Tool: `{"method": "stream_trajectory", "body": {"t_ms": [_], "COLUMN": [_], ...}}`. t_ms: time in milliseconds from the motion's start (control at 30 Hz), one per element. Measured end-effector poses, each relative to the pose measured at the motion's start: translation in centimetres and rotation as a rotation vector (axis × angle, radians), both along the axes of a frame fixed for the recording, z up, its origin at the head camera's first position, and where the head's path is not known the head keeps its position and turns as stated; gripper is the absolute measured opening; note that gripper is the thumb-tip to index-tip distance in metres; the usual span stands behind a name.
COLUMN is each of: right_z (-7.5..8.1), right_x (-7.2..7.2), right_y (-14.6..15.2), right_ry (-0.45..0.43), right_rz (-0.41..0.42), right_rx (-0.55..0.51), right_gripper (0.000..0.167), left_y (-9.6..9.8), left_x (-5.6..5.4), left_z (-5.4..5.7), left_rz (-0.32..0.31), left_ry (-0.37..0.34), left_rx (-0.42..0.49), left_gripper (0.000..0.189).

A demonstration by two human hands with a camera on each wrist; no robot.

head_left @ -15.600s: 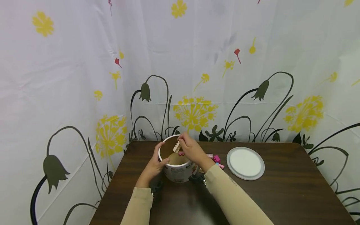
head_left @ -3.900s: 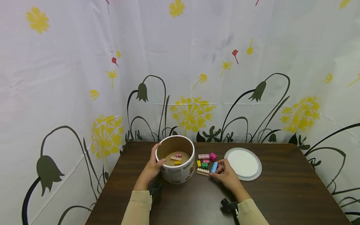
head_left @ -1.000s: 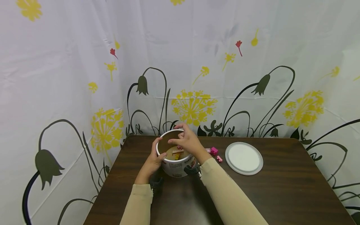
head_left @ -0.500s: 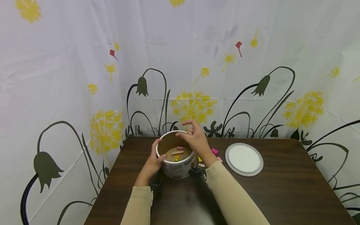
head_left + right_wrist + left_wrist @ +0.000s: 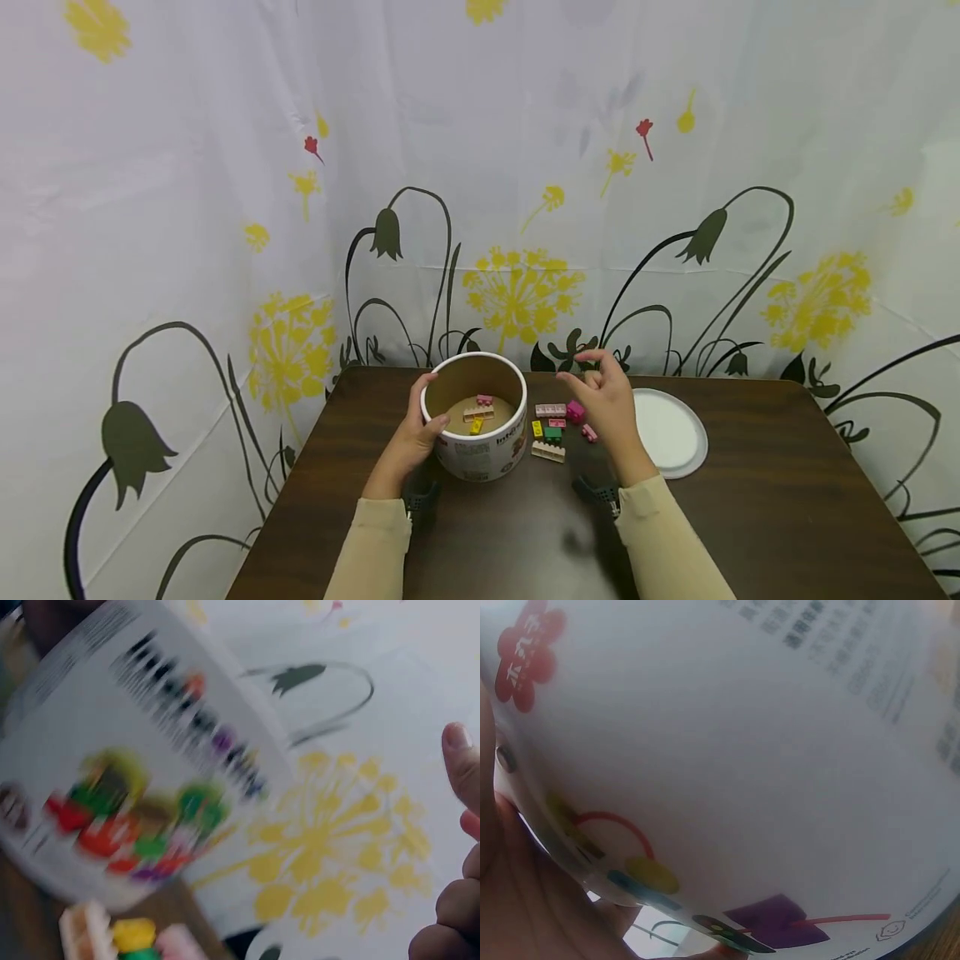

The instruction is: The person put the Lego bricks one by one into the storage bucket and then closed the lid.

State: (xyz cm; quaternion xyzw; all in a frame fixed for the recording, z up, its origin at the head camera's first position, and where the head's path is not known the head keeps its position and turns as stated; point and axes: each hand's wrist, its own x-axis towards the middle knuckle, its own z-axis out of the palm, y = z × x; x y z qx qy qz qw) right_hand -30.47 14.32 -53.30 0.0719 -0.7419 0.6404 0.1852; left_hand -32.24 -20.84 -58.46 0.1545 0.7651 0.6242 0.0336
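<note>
My left hand [image 5: 411, 429] grips the rim of a white round tub [image 5: 480, 458], thumb over the near edge. Inside the tub lie a pink brick [image 5: 485, 400], a beige brick [image 5: 478, 413] and a yellow brick [image 5: 476, 427]; the near wall hides part of the floor. My right hand [image 5: 609, 400] hovers right of the tub above the table, thumb and index finger spread apart, holding nothing. Below and left of it lie several toy bricks, among them a green brick [image 5: 552, 434], a beige brick [image 5: 548, 452] and a magenta brick [image 5: 575, 412].
A white round lid [image 5: 671, 433] lies flat on the dark wooden table [image 5: 780, 475], partly behind my right hand. Behind the table's far edge hangs a white curtain [image 5: 517, 167] with a flower print.
At 3.9 s ago my right hand pinched a light blue brick beside the loose bricks; that brick is out of sight now. Since then the hand went over the tub and back right. Left hand stays.
</note>
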Motion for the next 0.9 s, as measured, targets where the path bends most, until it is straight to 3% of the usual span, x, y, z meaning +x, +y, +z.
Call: {"method": "stream_trajectory", "body": {"t_ms": [100, 433, 667, 900], "right_z": [-2.2, -6.7, -9.3, -11.5], "right_x": [1.0, 2.6, 3.3, 4.0], "right_y": [1.2, 3.2, 3.3, 3.0], "right_ry": [-0.065, -0.193, -0.175, -0.229], "right_rz": [-0.044, -0.138, -0.175, -0.175], "right_rx": [0.028, 0.179, 0.199, 0.257], "right_gripper": [0.045, 0.042, 0.042, 0.047], "left_y": [0.0, 0.2, 0.2, 0.2], "left_x": [0.3, 0.2, 0.2, 0.3], "left_z": [-0.2, -0.1, -0.2, -0.2], "left_rz": [0.005, 0.010, 0.014, 0.029], "left_ry": [-0.008, -0.028, -0.026, -0.027], "left_rx": [0.002, 0.018, 0.012, -0.017], "left_gripper": [0.093, 0.093, 0.093, 0.092]}}
